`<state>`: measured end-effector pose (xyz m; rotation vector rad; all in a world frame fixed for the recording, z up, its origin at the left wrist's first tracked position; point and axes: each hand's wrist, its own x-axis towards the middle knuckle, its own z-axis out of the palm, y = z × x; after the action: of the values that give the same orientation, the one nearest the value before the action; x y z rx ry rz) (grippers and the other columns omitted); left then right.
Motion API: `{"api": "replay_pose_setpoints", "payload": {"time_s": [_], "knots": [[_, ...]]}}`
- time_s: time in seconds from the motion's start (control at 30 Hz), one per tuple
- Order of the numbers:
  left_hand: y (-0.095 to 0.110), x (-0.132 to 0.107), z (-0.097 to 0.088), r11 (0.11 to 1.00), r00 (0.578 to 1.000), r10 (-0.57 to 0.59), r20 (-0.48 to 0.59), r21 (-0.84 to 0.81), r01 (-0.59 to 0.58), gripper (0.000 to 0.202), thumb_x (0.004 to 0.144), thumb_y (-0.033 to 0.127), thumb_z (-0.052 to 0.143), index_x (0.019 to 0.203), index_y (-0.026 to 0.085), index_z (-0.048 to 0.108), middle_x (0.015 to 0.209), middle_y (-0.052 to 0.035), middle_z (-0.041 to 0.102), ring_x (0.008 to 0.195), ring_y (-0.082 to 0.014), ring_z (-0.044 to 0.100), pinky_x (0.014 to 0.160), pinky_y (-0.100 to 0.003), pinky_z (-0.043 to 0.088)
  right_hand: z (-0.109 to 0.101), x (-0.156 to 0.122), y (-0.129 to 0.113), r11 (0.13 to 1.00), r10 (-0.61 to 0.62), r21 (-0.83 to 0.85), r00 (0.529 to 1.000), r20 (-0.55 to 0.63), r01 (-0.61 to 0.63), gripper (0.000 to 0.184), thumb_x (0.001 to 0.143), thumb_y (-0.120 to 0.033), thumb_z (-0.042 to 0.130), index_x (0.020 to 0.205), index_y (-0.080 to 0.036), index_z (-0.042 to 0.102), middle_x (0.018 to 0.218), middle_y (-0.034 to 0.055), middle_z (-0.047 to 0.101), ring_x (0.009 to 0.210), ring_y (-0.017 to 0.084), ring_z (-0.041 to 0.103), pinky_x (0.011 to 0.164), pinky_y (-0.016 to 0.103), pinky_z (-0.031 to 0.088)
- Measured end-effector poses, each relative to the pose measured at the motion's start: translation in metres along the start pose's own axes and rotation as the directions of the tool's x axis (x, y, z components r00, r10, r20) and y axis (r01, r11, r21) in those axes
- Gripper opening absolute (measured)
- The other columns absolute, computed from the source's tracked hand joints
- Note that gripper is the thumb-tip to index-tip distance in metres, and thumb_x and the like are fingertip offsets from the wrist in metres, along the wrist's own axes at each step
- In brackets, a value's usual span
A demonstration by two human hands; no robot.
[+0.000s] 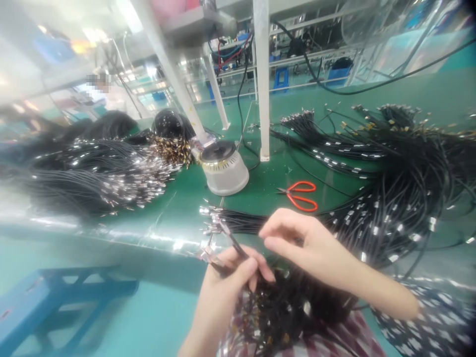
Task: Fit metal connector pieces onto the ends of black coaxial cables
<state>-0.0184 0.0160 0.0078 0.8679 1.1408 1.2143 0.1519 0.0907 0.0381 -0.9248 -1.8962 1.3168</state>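
Cables, black with metal tips, lie over the near edge of the table, their ends clenched in the left hand, while the right hand pinches its fingertips together at the bundle, blur hiding whether any strand is caught.

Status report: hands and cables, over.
Left hand shut on cables. Right hand pinching cables too. Scissors lie beyond, apart.
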Motion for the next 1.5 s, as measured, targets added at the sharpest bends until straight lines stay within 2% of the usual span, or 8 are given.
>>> {"api": "replay_pose_setpoints", "payload": {"time_s": [0.23, 0.47, 0.63, 0.83, 0.97, 1.17, 1.37, 1.5], "knots": [[-0.008, -0.010, 0.010, 0.980, 0.997, -0.051, 0.058, 0.196, 0.039, 0.018, 0.084, 0.028, 0.065, 0.083, 0.014, 0.076, 0.065, -0.0069, 0.074, 0.051, -0.0110, 0.045, 0.052, -0.024, 0.035, 0.023, 0.010, -0.004, 0.987, 0.009, 0.161, 0.998, -0.061, 0.001, 0.011, 0.076, -0.027, 0.074, 0.082, -0.020, 0.068, 0.091, -0.0007, 0.059, 0.064, 0.008, 0.053, 0.064, 0.024, 0.045], [-0.015, -0.010, 0.009, 0.997, 0.954, -0.050, -0.294, -0.076, 0.028, 0.021, 0.079, 0.038, 0.071, 0.084, 0.018, 0.076, 0.079, -0.0047, 0.071, 0.076, -0.0183, 0.060, 0.071, -0.027, 0.045, 0.009, 0.009, 0.015, 0.969, 0.116, 0.220, 0.993, 0.006, -0.115, 0.021, 0.077, -0.028, 0.071, 0.067, -0.018, 0.056, 0.078, -0.0016, 0.052, 0.062, 0.010, 0.045, 0.059, 0.026, 0.039], [-0.019, -0.009, 0.013, 0.999, 0.976, 0.040, -0.213, -0.016, -0.044, 0.017, 0.077, 0.035, 0.074, 0.080, 0.019, 0.075, 0.072, -0.0008, 0.062, 0.066, -0.0141, 0.052, 0.063, -0.026, 0.041, 0.006, 0.002, 0.018, 0.975, 0.136, 0.162, 0.984, 0.119, -0.154, 0.026, 0.076, -0.031, 0.074, 0.064, -0.017, 0.055, 0.085, 0.0003, 0.052, 0.071, 0.012, 0.049, 0.067, 0.027, 0.041], [-0.013, -0.003, 0.007, 0.982, 0.978, 0.014, -0.208, -0.180, -0.052, 0.026, 0.086, 0.039, 0.063, 0.077, 0.016, 0.073, 0.055, 0.0010, 0.053, 0.053, -0.0122, 0.047, 0.054, -0.027, 0.037, -0.038, 0.004, -0.009, 0.995, 0.087, 0.043, 0.981, 0.172, -0.095, 0.024, 0.078, -0.031, 0.070, 0.063, -0.018, 0.058, 0.083, 0.0008, 0.053, 0.069, 0.012, 0.050, 0.065, 0.026, 0.042], [-0.019, -0.004, 0.009, 0.976, 0.984, -0.041, -0.174, -0.216, 0.003, 0.022, 0.087, 0.037, 0.063, 0.083, 0.016, 0.069, 0.047, 0.0059, 0.042, 0.044, -0.0067, 0.034, 0.045, -0.023, 0.026, -0.069, 0.002, -0.018, 0.991, 0.004, -0.136, 1.000, 0.014, -0.002, 0.023, 0.078, -0.029, 0.070, 0.062, -0.019, 0.059, 0.085, 0.0011, 0.055, 0.076, 0.014, 0.056, 0.069, 0.026, 0.044], [-0.011, -0.007, 0.024, 1.000, 0.986, 0.017, -0.165, 0.015, -0.015, 0.033, 0.076, 0.029, 0.075, 0.106, 0.025, 0.061, 0.093, 0.0001, 0.061, 0.046, -0.0012, 0.036, 0.041, -0.019, 0.024, -0.027, 0.000, -0.013, 0.911, -0.089, -0.403, 0.996, 0.027, 0.092, 0.015, 0.080, -0.020, 0.067, 0.068, -0.019, 0.060, 0.091, -0.0006, 0.059, 0.072, 0.012, 0.058, 0.068, 0.027, 0.044], [-0.012, 0.001, 0.011, 0.996, 0.988, -0.063, -0.138, 0.059, 0.072, 0.019, 0.075, 0.028, 0.076, 0.081, 0.016, 0.062, 0.050, 0.0078, 0.048, 0.041, -0.0033, 0.036, 0.042, -0.018, 0.023, -0.003, 0.005, -0.006, 0.978, -0.012, -0.202, 0.985, 0.169, 0.047, 0.015, 0.078, -0.024, 0.072, 0.069, -0.019, 0.062, 0.096, -0.0014, 0.061, 0.073, 0.012, 0.060, 0.073, 0.028, 0.045], [-0.013, -0.006, 0.013, 0.992, 0.987, -0.101, -0.124, -0.091, 0.090, 0.019, 0.078, 0.028, 0.073, 0.073, 0.015, 0.061, 0.051, 0.0052, 0.055, 0.033, -0.0004, 0.034, 0.039, -0.018, 0.020, -0.011, 0.006, 0.005, 0.999, 0.010, 0.041, 0.983, 0.183, -0.017, 0.014, 0.077, -0.026, 0.074, 0.085, -0.019, 0.064, 0.100, 0.0017, 0.062, 0.071, 0.011, 0.053, 0.068, 0.026, 0.043]]}}
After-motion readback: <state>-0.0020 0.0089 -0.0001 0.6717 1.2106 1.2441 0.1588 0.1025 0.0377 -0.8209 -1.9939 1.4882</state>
